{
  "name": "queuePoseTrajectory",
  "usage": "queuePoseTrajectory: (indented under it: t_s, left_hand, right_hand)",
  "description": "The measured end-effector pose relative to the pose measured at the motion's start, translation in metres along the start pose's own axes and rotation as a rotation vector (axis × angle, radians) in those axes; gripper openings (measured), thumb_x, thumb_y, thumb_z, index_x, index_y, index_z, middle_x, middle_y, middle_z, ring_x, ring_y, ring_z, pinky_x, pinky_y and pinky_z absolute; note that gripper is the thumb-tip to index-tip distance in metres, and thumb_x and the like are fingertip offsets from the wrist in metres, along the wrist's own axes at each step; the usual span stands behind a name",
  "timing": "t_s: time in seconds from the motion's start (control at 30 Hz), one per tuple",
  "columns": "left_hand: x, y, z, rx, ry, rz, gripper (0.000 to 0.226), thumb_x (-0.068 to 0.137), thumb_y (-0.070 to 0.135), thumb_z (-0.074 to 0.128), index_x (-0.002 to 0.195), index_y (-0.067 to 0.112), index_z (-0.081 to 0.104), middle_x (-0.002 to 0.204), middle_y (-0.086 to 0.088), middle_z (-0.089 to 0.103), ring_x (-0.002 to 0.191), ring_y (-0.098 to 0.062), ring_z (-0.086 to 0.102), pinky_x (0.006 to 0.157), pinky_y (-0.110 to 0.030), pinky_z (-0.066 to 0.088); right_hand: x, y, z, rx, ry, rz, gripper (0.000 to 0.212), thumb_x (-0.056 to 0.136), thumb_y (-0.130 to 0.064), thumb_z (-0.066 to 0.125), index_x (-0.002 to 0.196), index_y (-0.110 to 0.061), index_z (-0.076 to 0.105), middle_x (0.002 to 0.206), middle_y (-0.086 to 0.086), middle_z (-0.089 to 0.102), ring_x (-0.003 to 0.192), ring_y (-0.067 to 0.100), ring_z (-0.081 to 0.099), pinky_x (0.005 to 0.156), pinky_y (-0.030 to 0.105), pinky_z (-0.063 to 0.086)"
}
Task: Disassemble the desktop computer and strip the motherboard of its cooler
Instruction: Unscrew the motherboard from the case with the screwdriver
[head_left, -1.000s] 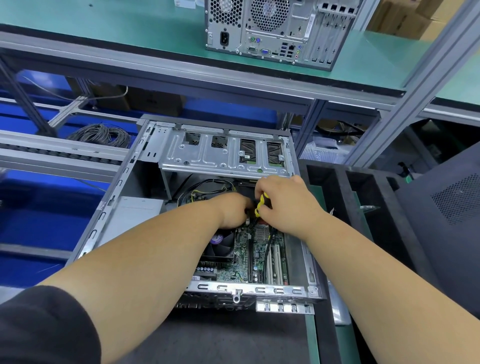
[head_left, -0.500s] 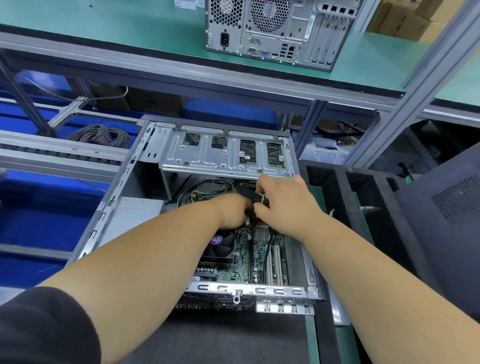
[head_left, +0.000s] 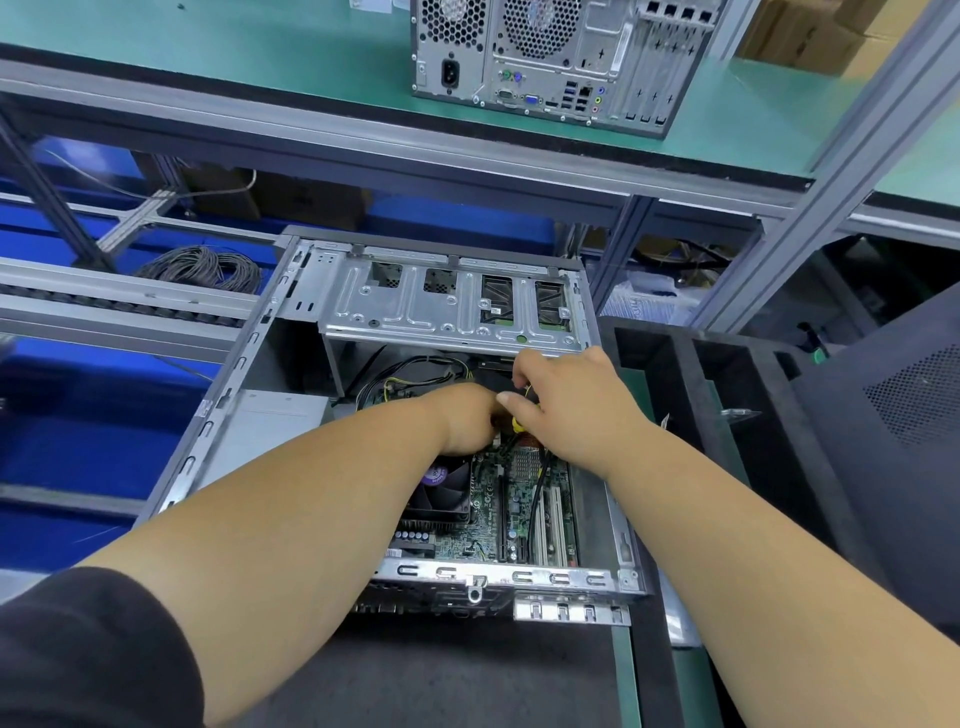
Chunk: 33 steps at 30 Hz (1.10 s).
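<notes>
Inside case (head_left: 249, 364): both hands met above cooler (head_left: 441, 493).
Right hand (head_left: 576, 410): pinched yellow connector (head_left: 518, 423).
Left hand (head_left: 467, 421): grip unclear.
Progress: cover off; cooler, motherboard (head_left: 519, 519) unremoved.

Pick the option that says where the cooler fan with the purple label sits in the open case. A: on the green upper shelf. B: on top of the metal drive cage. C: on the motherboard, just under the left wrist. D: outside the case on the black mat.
C: the cooler fan shows on the motherboard right below the left hand, inside the open case.
</notes>
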<state>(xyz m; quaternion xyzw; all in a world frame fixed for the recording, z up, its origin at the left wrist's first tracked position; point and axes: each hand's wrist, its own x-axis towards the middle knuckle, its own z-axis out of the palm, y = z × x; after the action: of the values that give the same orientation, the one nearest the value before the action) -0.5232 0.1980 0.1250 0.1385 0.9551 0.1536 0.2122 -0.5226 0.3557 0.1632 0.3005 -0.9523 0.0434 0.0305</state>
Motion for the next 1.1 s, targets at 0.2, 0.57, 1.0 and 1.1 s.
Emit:
queuePoseTrajectory:
  t_s: [0.2,0.57,1.0,1.1]
  left_hand:
    - [0.0,-0.001,0.0,0.005,0.009,0.029,0.028,0.091,0.011,0.05,0.114,0.016,0.063,0.115,-0.01,0.065,0.101,-0.03,0.059,0.084,-0.033,0.049]
    - [0.002,-0.001,0.001,-0.007,0.019,0.012,0.019,0.092,0.012,0.052,0.107,0.013,0.063,0.107,-0.012,0.066,0.079,-0.022,0.047,0.067,-0.025,0.034]
    - [0.002,-0.001,0.002,0.01,0.004,0.006,0.019,0.091,0.017,0.054,0.107,0.011,0.062,0.105,-0.014,0.065,0.087,-0.029,0.056,0.07,-0.029,0.042]
    - [0.002,-0.001,0.002,0.009,-0.002,0.025,0.021,0.089,0.013,0.053,0.107,0.012,0.063,0.105,-0.013,0.066,0.091,-0.031,0.059,0.075,-0.032,0.047]
  right_hand:
    - [-0.003,0.002,-0.007,0.121,-0.016,-0.011,0.025,0.079,-0.029,0.059,0.101,-0.029,0.049,0.084,-0.01,0.053,0.081,0.02,0.05,0.094,0.04,0.03]
    - [-0.001,-0.002,0.002,-0.044,0.013,-0.004,0.025,0.095,-0.041,0.052,0.108,-0.019,0.049,0.078,-0.005,0.058,0.077,0.029,0.056,0.095,0.041,0.031]
    - [-0.001,0.001,-0.003,0.078,0.015,-0.011,0.011,0.092,-0.04,0.055,0.096,-0.03,0.054,0.079,-0.008,0.06,0.082,0.019,0.053,0.093,0.038,0.028]
    - [-0.003,0.001,-0.004,0.08,-0.005,-0.015,0.033,0.078,-0.036,0.049,0.109,-0.027,0.05,0.093,-0.008,0.059,0.092,0.022,0.053,0.088,0.037,0.025]
